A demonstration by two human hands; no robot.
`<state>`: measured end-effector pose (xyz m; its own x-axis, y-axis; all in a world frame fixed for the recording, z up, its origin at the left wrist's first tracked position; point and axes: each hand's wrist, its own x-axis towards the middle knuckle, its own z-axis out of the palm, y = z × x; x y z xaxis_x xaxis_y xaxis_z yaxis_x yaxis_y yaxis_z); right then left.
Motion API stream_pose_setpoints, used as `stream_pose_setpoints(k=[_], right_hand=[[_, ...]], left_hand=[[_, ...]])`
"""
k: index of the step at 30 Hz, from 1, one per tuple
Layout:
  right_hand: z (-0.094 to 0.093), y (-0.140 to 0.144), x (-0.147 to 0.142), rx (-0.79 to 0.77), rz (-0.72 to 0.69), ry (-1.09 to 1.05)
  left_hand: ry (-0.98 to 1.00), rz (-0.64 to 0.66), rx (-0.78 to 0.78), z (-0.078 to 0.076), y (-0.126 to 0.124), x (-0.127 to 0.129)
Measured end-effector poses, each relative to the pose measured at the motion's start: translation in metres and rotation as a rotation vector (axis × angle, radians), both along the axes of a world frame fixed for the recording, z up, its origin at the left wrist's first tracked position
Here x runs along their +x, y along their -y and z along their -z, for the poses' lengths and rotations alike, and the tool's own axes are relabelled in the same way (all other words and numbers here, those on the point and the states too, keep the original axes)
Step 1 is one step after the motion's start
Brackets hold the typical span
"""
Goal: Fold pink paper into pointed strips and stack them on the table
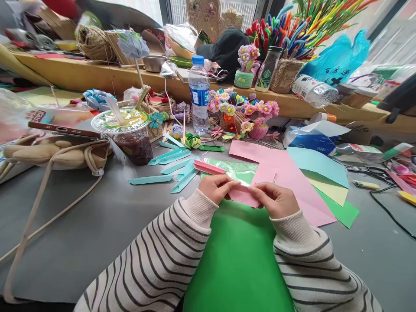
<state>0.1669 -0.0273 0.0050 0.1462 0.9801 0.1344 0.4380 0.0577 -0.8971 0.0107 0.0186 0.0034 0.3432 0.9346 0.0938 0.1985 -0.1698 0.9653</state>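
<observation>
A small piece of folded pink paper (pixel 244 197) is pinched between my two hands, above a large green sheet (pixel 242 251). My left hand (pixel 217 188) grips its left end with thumb and fingers closed. On the right end, my right hand (pixel 276 198) pinches the same way. Just beyond the left hand lies a folded pink strip (pixel 209 167). Several folded light-blue strips (pixel 185 175) are spread to the left of it. A larger pink sheet (pixel 302 190) lies beside my right hand.
A lidded cup of dark drink (pixel 131 143) and a phone (pixel 65 130) stand to the left. An upright water bottle (pixel 199 97) is behind the paper. Blue tissue pack (pixel 312 141), scissors (pixel 370 172) and a black cable (pixel 390 214) lie right. A cluttered shelf (pixel 169 89) runs along the back.
</observation>
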Motion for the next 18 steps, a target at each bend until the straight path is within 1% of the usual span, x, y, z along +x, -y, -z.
stream_pose_setpoints(k=[4, 7, 10, 12, 15, 18], right_hand=[[-0.0013, 0.0, -0.0028, -0.021, 0.051, -0.101], [-0.0032, -0.0005, -0.0048, -0.038, 0.095, -0.192], [-0.0052, -0.0011, -0.0051, -0.057, 0.142, -0.231], [-0.0061, -0.0016, -0.0042, -0.071, 0.133, -0.256], [-0.0065, -0.0022, -0.0019, -0.1, 0.077, -0.323], [-0.0056, -0.0028, 0.0004, -0.14, 0.044, -0.373]], left_hand=[[-0.012, -0.012, 0.033, -0.0016, -0.0002, -0.0002], [-0.009, -0.024, 0.02, -0.0005, -0.0005, 0.0002], [0.011, -0.065, 0.01, 0.0004, -0.0001, 0.0009], [0.014, -0.096, 0.019, 0.0003, 0.0004, 0.0011], [-0.014, -0.138, 0.046, -0.0003, 0.0008, 0.0008], [-0.005, -0.166, 0.039, -0.0006, 0.0, 0.0006]])
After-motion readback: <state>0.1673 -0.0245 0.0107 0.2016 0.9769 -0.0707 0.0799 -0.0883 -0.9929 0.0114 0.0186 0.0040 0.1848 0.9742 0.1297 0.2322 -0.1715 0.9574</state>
